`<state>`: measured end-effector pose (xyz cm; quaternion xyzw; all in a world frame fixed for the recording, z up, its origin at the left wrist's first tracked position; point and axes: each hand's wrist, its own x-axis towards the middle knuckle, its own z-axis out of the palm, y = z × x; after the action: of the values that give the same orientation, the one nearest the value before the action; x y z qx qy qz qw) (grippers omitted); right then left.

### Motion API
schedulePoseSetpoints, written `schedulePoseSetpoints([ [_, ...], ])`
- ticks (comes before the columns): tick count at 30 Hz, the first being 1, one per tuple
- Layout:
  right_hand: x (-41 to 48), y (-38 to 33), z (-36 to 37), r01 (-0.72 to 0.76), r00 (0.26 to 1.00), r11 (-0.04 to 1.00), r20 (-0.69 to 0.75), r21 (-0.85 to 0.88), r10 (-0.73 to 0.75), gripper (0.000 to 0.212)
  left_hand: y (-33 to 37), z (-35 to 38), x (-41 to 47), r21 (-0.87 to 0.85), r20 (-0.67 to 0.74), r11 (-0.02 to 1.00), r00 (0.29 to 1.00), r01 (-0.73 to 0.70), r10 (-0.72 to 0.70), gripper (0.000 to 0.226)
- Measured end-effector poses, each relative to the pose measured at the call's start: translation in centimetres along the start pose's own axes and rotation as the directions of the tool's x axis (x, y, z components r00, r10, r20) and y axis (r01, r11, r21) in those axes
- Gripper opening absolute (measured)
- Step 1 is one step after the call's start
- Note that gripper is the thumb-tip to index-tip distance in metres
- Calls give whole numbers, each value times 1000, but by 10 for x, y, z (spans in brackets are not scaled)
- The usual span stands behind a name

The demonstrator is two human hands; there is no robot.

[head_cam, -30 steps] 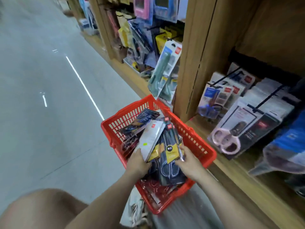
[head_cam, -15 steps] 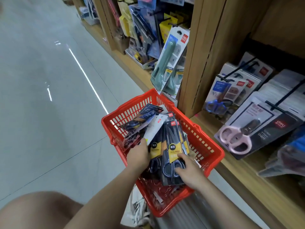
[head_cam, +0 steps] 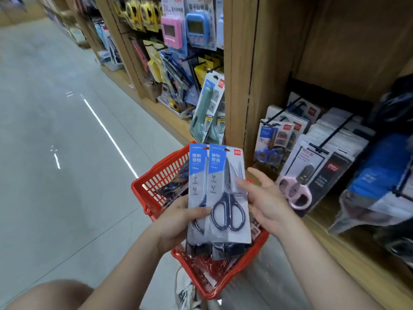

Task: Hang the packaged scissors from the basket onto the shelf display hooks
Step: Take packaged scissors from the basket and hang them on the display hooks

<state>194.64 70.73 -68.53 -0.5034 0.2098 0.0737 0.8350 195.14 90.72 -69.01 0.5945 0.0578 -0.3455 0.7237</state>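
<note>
**Beside the shelf, a first handful of scissors lifted, none of it hung yet**

Along the aisle's right side, the wooden shelf (head_cam: 250, 81) carries rows of black display hooks (head_cam: 335, 133), most already loaded with carded stock, among them a pink-handled pair (head_cam: 295, 193) at the front of one hook and a blue-handled pair (head_cam: 269, 153) on the hook nearer the shelf's upright. Below, a red basket (head_cam: 156, 175) sits on the floor against the shelf's base edge, with more packs heaped inside it. Over the basket, a person holds up the packaged scissors (head_cam: 223, 198), at least two blue-and-grey cards fanned side by side with dark-handled scissors showing through. The left hand (head_cam: 178, 222) is clamped on the cards' lower left, thumb across the front. The right hand (head_cam: 266, 202) is spread open, fingertips just touching the right edge of the front card and gripping nothing. By this view the job looks barely begun: packs are out of the basket, yet none in hand has reached a hook, and the basket appears far from emptied.
</note>
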Motion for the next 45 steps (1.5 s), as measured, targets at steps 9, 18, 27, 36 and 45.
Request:
schedulePoseSetpoints([
  [9, -36, -25, -12, 146, 989, 989, 2, -12, -146, 36, 9, 41, -15, -11, -220, 990, 967, -137, 131, 28],
  [18, -78, -72, -37, 533, 752, 679, -85, -504, -653, 78, 40, 64, -32, 84, -350, 860, 793, -504, 499, 21],
  [27, -124, -110, -34, 595, 744, 684, -33, -421, -668, 19, 35, 118, -49, 118, 67, 847, 856, -518, 513, 26],
  [36, -167, -110, -86, 609, 707, 617, -11, -499, -707, 49, 54, 183, -47, 232, 148, 712, 748, -662, 647, 29],
  [45, -209, -126, -127, 672, 614, 604, -133, -428, -778, 14, 106, 296, -44, 184, 315, 696, 712, -694, 627, 4],
])
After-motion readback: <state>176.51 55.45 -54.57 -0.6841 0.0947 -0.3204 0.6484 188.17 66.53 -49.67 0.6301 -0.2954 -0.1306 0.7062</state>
